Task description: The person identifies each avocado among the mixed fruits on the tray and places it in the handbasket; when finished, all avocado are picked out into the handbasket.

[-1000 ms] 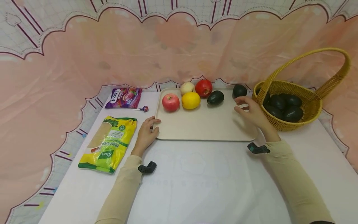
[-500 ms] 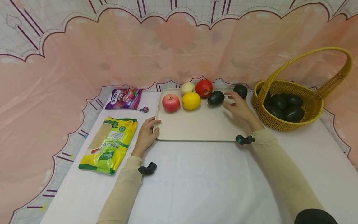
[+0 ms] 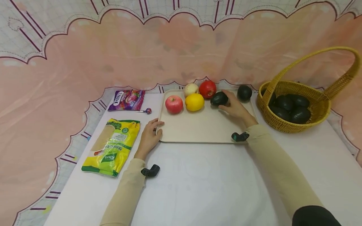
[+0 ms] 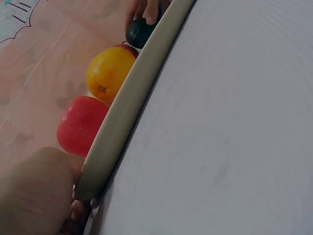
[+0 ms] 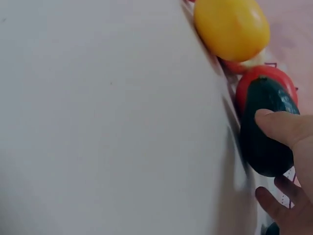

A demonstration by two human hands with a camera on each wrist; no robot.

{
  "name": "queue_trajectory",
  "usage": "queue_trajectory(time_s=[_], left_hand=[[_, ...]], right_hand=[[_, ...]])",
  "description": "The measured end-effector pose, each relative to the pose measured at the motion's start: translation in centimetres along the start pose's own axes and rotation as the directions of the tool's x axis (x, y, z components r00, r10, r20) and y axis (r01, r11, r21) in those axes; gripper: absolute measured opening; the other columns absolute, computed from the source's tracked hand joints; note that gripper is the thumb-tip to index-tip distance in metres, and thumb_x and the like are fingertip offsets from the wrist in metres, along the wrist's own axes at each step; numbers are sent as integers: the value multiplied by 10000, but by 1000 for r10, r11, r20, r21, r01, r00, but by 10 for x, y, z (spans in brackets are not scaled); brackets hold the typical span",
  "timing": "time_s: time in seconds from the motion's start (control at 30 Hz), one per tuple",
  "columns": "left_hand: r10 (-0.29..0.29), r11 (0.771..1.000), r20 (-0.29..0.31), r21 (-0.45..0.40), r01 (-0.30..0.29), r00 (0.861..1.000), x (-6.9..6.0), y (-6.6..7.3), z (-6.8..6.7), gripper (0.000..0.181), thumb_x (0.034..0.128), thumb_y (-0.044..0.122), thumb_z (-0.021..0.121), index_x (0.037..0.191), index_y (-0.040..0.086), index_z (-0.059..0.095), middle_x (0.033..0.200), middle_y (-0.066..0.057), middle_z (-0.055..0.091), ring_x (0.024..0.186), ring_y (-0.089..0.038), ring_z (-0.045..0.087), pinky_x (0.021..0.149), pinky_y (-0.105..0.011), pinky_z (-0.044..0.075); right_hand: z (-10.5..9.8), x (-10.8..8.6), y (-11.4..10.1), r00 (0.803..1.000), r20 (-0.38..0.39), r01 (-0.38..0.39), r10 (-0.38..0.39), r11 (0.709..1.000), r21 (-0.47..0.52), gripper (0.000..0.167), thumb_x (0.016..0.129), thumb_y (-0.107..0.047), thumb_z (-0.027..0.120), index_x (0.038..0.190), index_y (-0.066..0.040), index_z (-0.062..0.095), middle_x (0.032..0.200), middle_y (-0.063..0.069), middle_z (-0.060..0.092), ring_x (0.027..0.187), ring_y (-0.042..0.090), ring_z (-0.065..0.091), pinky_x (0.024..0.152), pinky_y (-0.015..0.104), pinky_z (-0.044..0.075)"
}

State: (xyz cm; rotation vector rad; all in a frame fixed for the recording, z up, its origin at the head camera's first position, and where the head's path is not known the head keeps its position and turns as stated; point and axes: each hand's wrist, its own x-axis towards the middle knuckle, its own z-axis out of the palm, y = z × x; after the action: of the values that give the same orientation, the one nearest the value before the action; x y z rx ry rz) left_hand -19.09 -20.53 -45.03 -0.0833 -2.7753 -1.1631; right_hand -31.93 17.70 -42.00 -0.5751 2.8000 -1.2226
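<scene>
My right hand grips a dark green avocado at the back of the beige tray. In the right wrist view the thumb lies across this avocado, with some fingertips beyond its lower end. My left hand holds the tray's left edge near the front corner; the left wrist view shows part of the hand above the rim and fingers below it. On the tray are a pink-red apple, a yellow fruit, a pale round fruit and a red fruit.
Another dark avocado sits at the tray's back right corner. A yellow wicker basket with several avocados stands to the right, its handle arching high. At left lie a purple candy bag, a lollipop and a yellow-green packet.
My right hand has moved left from beside the back right avocado to the one near the red fruit and taken hold of it. The left hand has stayed at the tray's edge.
</scene>
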Motion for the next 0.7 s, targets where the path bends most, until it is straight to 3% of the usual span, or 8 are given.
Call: queue_trajectory(time_s=[0.17,0.33,0.47,0.7], left_hand=[[12,1000,-8,3,-12,1000,0,-1,-1,318,894,109,543,1203,116,618,1439,-110,440,1277,-305,456,1008,-446,447],[16,1000,-14,6,-16,1000,-1,-2,0,324,893,112,535,1207,117,617,1432,-119,446,1269,-317,455,1003,-464,441],[13,1000,-9,6,-13,1000,-1,-2,0,322,898,122,534,1209,118,615,1434,-117,444,1279,-317,445,1010,-467,436],[9,1000,-5,6,-9,1000,0,-2,-1,315,903,129,536,1207,119,615,1436,-114,439,1276,-311,448,1014,-460,436]], right_hand=[[1,4,-1,998,-57,-22,26,997,70,660,845,-139,687,1385,-55,317,1420,224,303,1270,373,375,990,495,421],[1,3,3,996,-49,-69,77,988,135,671,831,-179,708,1353,-60,303,1410,212,361,1238,417,433,1036,507,386],[-1,-1,4,995,-33,-94,99,987,130,718,820,-229,723,1391,-70,319,1412,195,331,1213,413,435,1047,516,378],[-6,-13,4,995,-47,-74,82,984,163,725,792,-283,748,1357,-53,358,1361,202,329,1243,399,405,1038,513,388]])
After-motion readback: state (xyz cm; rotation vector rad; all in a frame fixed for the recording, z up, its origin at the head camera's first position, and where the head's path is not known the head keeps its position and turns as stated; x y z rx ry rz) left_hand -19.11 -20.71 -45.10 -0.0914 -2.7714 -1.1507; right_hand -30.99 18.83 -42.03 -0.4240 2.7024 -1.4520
